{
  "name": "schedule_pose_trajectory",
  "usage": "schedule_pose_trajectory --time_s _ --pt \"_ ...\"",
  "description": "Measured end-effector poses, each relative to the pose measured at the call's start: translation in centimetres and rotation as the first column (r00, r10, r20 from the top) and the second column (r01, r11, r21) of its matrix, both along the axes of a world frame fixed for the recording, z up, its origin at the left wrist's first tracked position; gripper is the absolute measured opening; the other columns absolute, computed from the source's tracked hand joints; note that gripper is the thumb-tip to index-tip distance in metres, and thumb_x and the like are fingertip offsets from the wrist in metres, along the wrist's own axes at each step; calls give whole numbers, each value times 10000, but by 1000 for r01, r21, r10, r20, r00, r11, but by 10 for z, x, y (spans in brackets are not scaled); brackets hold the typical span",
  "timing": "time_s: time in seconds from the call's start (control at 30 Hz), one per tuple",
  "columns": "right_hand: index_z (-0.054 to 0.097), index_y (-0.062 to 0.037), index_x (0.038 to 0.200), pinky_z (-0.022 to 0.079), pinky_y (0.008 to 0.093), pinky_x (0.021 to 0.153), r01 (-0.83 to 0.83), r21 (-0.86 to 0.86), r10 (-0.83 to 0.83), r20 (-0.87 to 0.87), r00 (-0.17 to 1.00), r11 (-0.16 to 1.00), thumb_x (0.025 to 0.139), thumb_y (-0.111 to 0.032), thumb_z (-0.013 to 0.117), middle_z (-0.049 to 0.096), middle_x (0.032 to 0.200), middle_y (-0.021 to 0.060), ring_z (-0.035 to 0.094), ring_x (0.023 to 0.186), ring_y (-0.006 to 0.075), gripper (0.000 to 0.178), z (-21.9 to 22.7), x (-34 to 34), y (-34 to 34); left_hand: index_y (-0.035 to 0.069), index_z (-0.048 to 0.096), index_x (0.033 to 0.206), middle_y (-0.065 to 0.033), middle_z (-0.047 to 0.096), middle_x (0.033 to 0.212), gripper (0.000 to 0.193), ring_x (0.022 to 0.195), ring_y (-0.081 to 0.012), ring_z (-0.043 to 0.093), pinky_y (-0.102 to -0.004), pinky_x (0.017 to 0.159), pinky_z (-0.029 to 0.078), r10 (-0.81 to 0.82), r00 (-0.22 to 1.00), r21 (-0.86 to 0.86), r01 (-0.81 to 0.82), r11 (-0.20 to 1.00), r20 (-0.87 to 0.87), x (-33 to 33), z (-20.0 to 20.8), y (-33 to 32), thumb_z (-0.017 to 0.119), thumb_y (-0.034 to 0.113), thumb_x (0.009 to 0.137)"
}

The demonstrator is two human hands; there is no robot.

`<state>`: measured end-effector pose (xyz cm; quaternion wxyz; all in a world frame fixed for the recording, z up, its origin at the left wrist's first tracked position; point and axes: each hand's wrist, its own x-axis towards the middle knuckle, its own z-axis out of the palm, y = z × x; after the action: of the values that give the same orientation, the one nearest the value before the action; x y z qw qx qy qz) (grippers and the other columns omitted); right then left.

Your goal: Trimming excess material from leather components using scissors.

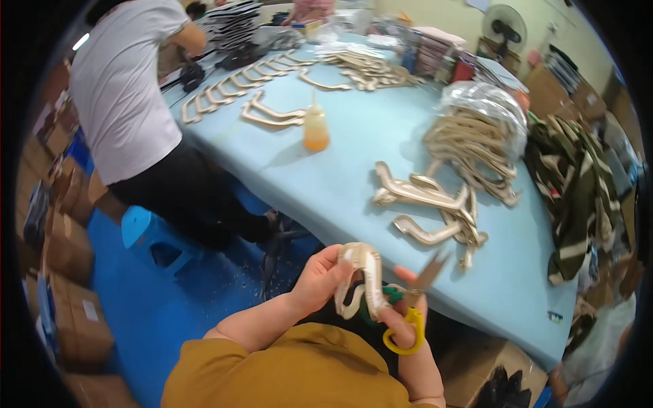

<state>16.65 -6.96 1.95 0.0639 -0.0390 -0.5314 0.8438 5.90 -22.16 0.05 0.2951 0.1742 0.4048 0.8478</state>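
My left hand (317,280) is closed on the upper end of a curved beige-and-white padded strip (373,277), which is bent into a loop before my chest. My right hand (400,328) holds a pair of scissors (427,275) with yellow and green finger loops. Their blades point up and to the right, away from the strip. The right fingers lie close by the strip's lower end; whether they grip it too I cannot tell. Beyond my hands, a loose heap of similar strips (435,197) lies on the blue-covered table (340,197).
A squeeze bottle (316,129) of orange liquid stands mid-table. A row of strips (235,83) lies along the left. A bundle of strips (469,143) sits under clear plastic at right. A co-worker (129,95) leans over the left edge, near a blue stool (146,234).
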Motion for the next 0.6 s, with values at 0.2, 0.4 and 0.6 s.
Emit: schedule_pose_trajectory --time_s 0.2,0.4,0.6 --pt "279 -81 1281 432 310 568 83 -309 -133 -142 981 947 699 -47 549 553 790 152 526 613 204 642 33 -13 1 16 427 1224 -68 503 1147 711 1101 -162 457 -322 974 333 -445 780 -257 365 895 -441 9 -10 -18 758 343 686" --pt "348 -85 1230 373 302 522 34 -363 -104 -174 979 931 677 -100 530 474 633 68 460 550 181 582 51 -10 13 40 579 1045 -110 559 1062 353 963 -198 541 -313 841 437 -610 619 -555 314 770 -495 20 -16 -18 701 133 727" --pt "406 -35 1152 363 293 500 62 -350 -83 -46 995 935 663 -32 548 536 755 128 477 557 167 510 66 27 42 20 416 1251 -128 439 1234 695 1175 -238 414 -354 999 311 -628 588 -528 362 768 -510 -1 6 -6 722 203 655"
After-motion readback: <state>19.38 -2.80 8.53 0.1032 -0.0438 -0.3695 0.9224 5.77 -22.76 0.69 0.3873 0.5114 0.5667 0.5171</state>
